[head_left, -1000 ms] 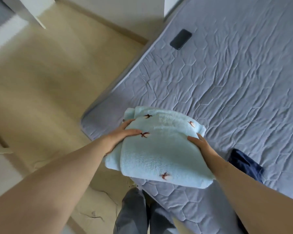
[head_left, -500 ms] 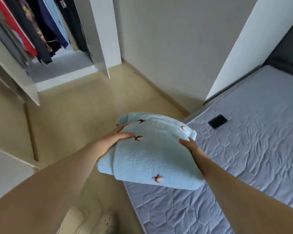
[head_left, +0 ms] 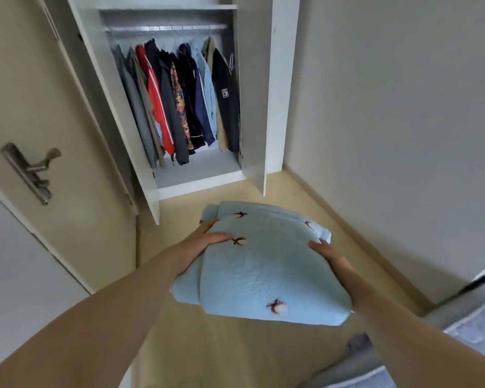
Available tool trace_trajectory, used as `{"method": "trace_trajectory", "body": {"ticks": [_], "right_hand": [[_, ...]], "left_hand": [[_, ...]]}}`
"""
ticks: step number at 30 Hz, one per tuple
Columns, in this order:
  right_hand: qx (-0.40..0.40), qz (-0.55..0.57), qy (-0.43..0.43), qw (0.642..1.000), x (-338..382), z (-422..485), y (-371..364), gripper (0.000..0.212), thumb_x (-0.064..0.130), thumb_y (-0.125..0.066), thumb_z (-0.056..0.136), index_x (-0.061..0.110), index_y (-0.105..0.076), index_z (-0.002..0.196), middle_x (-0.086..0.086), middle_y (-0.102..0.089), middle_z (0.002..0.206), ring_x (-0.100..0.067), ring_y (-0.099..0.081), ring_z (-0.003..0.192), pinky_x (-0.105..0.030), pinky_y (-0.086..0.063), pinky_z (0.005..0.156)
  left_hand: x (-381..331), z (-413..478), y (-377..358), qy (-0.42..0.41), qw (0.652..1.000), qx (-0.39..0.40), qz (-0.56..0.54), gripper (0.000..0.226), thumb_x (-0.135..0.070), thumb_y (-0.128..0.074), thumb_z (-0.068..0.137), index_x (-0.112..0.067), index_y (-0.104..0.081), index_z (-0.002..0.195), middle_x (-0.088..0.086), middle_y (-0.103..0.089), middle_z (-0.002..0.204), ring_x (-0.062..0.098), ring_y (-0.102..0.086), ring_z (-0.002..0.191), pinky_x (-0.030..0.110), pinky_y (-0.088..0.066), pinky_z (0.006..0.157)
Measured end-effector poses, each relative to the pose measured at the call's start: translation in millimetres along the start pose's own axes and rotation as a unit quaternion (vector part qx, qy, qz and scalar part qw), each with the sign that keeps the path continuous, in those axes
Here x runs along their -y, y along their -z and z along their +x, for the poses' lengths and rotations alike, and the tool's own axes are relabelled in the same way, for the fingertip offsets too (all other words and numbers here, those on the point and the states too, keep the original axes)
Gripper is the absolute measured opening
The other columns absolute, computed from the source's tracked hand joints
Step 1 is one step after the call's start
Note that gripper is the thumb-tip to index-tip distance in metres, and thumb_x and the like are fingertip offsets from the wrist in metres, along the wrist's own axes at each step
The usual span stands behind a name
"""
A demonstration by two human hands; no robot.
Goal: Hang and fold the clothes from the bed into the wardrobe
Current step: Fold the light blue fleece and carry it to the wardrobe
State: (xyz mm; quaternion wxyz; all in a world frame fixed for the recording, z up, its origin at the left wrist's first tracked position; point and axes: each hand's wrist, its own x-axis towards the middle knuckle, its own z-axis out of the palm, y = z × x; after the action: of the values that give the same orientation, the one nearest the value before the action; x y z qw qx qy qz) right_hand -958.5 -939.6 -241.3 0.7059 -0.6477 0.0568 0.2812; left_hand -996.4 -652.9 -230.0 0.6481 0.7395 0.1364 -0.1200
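At the far left stands a beige door with a metal handle (head_left: 30, 172). Right of it is the white wardrobe (head_left: 275, 107), doors swung wide. Its rail (head_left: 165, 28) carries a packed row of hung garments (head_left: 177, 99), so I judge the hanging part well along. The grey wardrobe base (head_left: 199, 166) lies beneath them.

My left hand (head_left: 199, 243) grips the left edge of the folded blue fleece (head_left: 263, 270), thumb laid on top and fingers along the side. The fleece is in the air over the tan floor, between my hands, near me and well apart from the wardrobe. So it is folded and off the bed, but not yet put away. Its long axis runs near to far, leaning slightly left. The layered far end points toward the open wardrobe, the rounded fold toward me.

My right hand (head_left: 329, 254) holds the right edge, thumb on top, fingers hidden underneath.

At the lower right only a corner of the bed (head_left: 473, 326) shows, so I cannot tell whether more clothes wait there.
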Motion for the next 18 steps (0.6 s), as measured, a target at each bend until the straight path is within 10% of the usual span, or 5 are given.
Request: {"method": "trace_trajectory", "body": {"ticks": [6,18], "right_hand": [[0.078,0.007,0.013,0.997,57.9,72.0,-63.8,0.035,0.036,-0.054,0.088,0.029,-0.055,0.122,-0.005,-0.069,0.107,-0.025,-0.066,0.093,-0.034,-0.048,0.071],[0.163,0.028,0.035,0.986,211.7,251.2,-120.4,0.028,0.046,-0.064,0.075,0.023,-0.078,0.080,-0.008,-0.074,0.090,-0.025,-0.072,0.074,-0.032,-0.054,0.059]], "left_hand": [[-35.1,25.6,82.1,0.010,0.997,-0.071,-0.014,0.078,-0.057,-0.077,0.048,-0.041,-0.050,0.120,-0.007,-0.063,0.113,0.018,-0.063,0.100,0.033,-0.049,0.084],[-156.8,152.2,189.8,-0.011,0.984,-0.176,-0.026,0.036,-0.038,-0.064,0.081,-0.030,-0.055,0.115,0.003,-0.067,0.109,0.024,-0.063,0.100,0.034,-0.048,0.082]]}}
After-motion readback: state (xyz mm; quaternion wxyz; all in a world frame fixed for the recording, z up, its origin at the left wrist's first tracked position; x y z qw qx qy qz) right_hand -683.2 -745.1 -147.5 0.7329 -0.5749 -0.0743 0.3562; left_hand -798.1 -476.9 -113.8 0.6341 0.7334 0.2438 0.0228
